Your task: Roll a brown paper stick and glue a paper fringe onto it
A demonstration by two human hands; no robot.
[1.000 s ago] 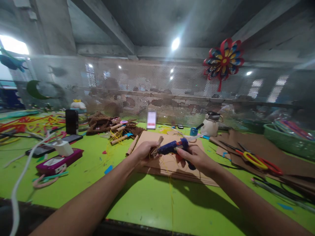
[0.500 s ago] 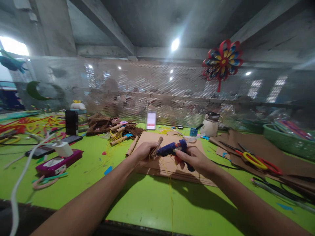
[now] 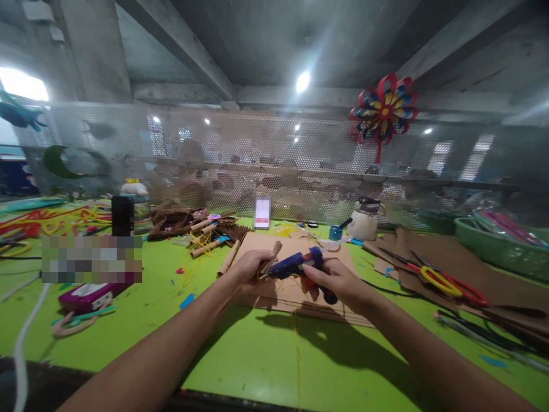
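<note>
In the head view my right hand is wrapped round a dark blue hot glue gun, a pale glue stick poking out of its back. The nozzle points left and meets a folded piece of brown paper, or comes very near it. My left hand pinches that paper, hiding its lower part. Beneath both hands lies a stack of brown cardboard sheets. A thin yellow string hangs below the glue gun and runs across the green table.
Brown paper rolls with yellow string lie left of the cardboard. Scissors rest on brown paper at the right, near a green basket. A purple power strip with a white cable is at the left. A lit phone stands behind.
The glue gun's tip has shifted slightly left and down along the folded paper. Both hands keep their grip, and the whole view has moved a little.
</note>
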